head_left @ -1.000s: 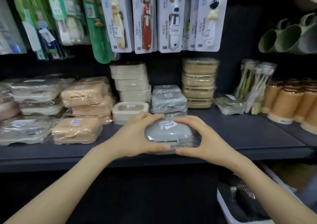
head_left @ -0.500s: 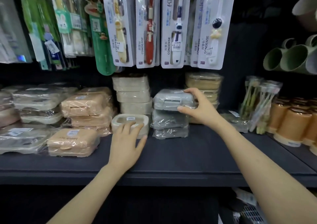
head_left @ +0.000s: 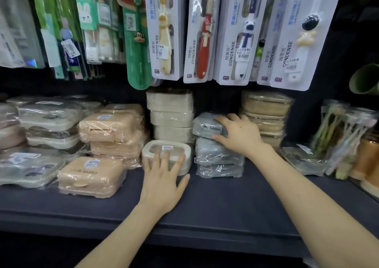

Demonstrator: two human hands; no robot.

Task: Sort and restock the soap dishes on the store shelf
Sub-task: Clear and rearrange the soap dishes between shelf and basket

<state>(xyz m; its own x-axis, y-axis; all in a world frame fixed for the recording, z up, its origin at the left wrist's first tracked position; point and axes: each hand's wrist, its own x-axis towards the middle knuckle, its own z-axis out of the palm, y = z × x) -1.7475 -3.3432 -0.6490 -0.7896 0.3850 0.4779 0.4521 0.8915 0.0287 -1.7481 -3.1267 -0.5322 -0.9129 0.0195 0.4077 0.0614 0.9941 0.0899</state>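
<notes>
The right hand grips a wrapped grey soap dish on top of the grey stack, toward the shelf's back. The left hand lies flat, fingers straight, on a cream soap dish just beside the stack. Dark shelf surface shows along the front edge. Toothbrush packs hang above.

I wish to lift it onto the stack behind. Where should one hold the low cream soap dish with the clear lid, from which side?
Probably from the front and above: grip the cream soap dish across its front wall and flat lid. It lies flat, front free; the peach stack and grey stack crowd its ends.
</notes>
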